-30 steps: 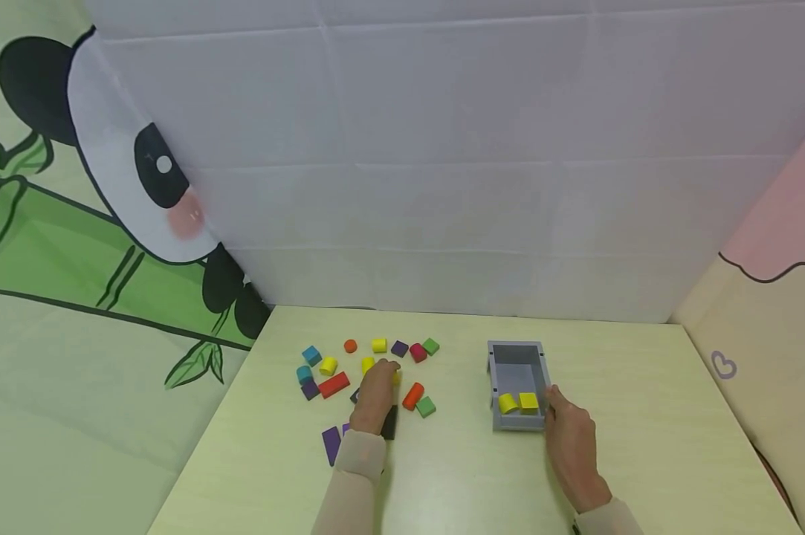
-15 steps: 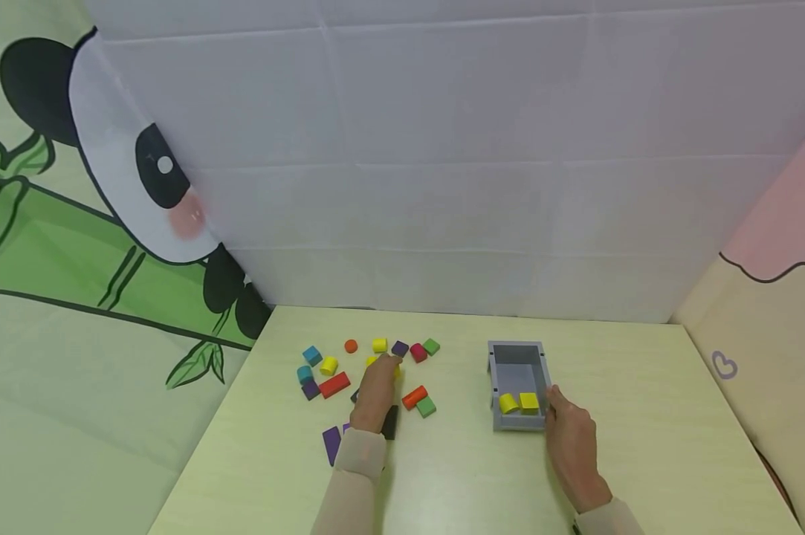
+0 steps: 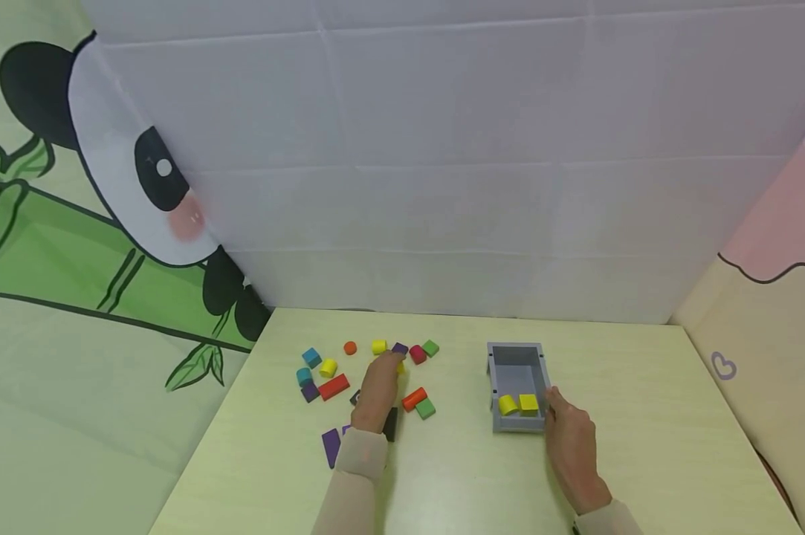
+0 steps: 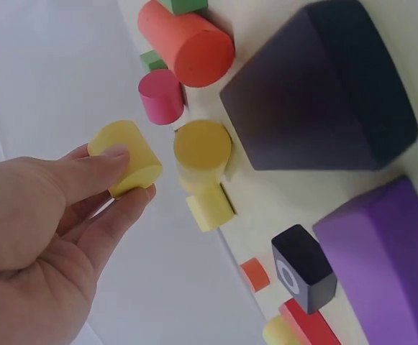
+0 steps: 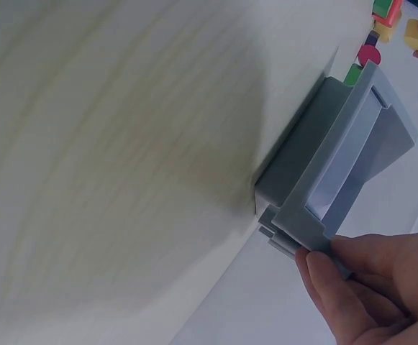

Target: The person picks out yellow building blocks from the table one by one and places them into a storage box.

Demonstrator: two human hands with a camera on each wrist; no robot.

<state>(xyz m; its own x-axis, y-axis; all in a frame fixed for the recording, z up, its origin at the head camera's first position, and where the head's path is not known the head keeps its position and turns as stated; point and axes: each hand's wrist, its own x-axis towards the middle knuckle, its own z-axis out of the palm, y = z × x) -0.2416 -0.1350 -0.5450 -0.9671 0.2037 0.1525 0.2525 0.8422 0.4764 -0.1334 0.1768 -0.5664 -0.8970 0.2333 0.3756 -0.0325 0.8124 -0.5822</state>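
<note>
Between thumb and fingers, my left hand (image 3: 378, 390) pinches a yellow cylinder block (image 4: 138, 164), held up above the table among the scattered blocks. Another yellow cylinder (image 4: 201, 147) stands on the table beyond it, with a smaller-looking yellow block (image 4: 210, 207) close behind. My right hand (image 3: 571, 449) grips the near right rim of a grey box (image 3: 517, 426), thumb on one side and fingers on the other, as the right wrist view shows. Inside the box, at its near end, lie a yellow cylinder (image 3: 508, 405) and a yellow cube-like block (image 3: 528, 403).
Around the left hand lie an orange-red cylinder (image 3: 414, 399), a green block (image 3: 425, 409), a large black block (image 4: 295, 108), a purple block (image 3: 331, 447), a red bar (image 3: 334, 386) and a blue cube (image 3: 311, 357). A pale cloth wall (image 3: 442, 238) rises behind the table.
My left hand has shifted slightly away from me and to the right. The orange-red cylinder beside it has turned to a flatter angle. The right hand and grey box stay put.
</note>
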